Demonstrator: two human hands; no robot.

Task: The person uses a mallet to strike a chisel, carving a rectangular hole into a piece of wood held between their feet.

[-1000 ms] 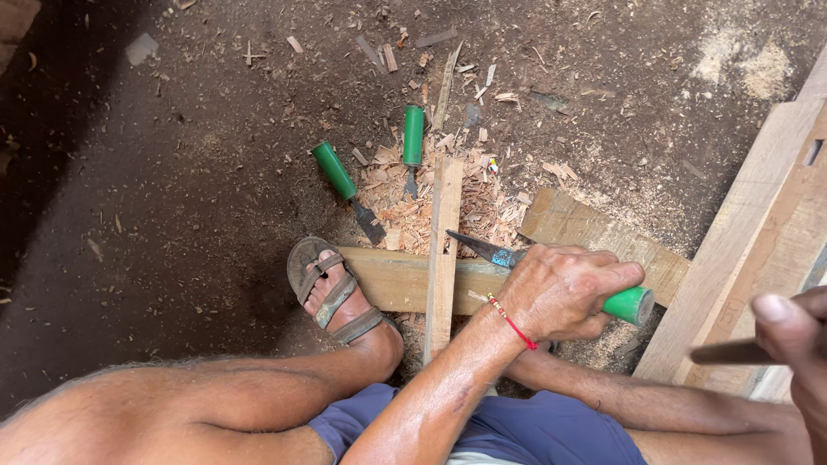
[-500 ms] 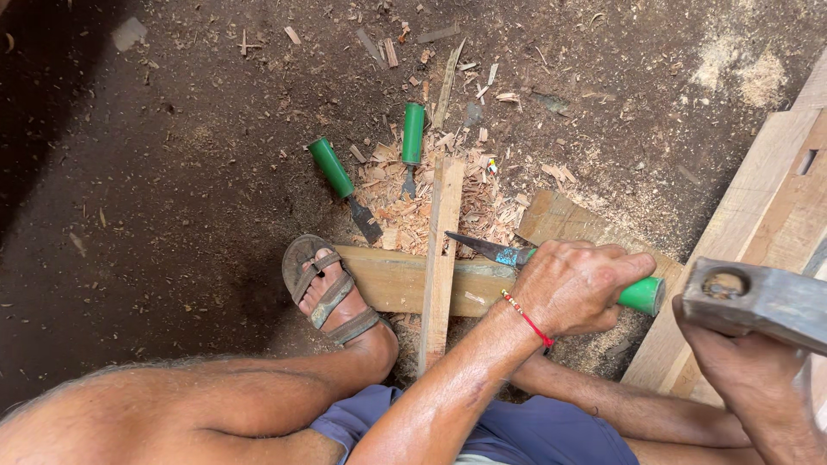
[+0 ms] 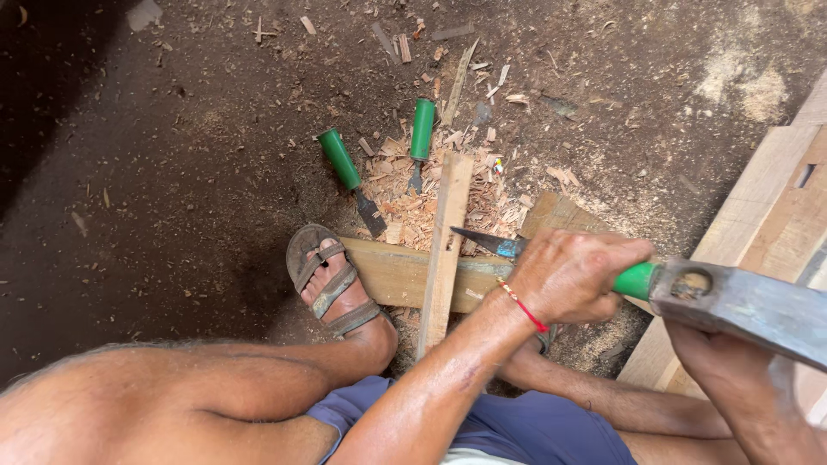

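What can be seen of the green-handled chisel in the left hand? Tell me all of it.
The green-handled chisel lies nearly level, its dark steel blade pointing left, tip at the narrow upright wooden slat crossing a flat plank. The left hand wraps its middle, hiding most of the handle; only the green plastic butt shows, met by the grey steel hammer head held by the right hand.

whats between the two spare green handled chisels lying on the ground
In the head view, only wood chips on dirt lie between the left chisel and right chisel.
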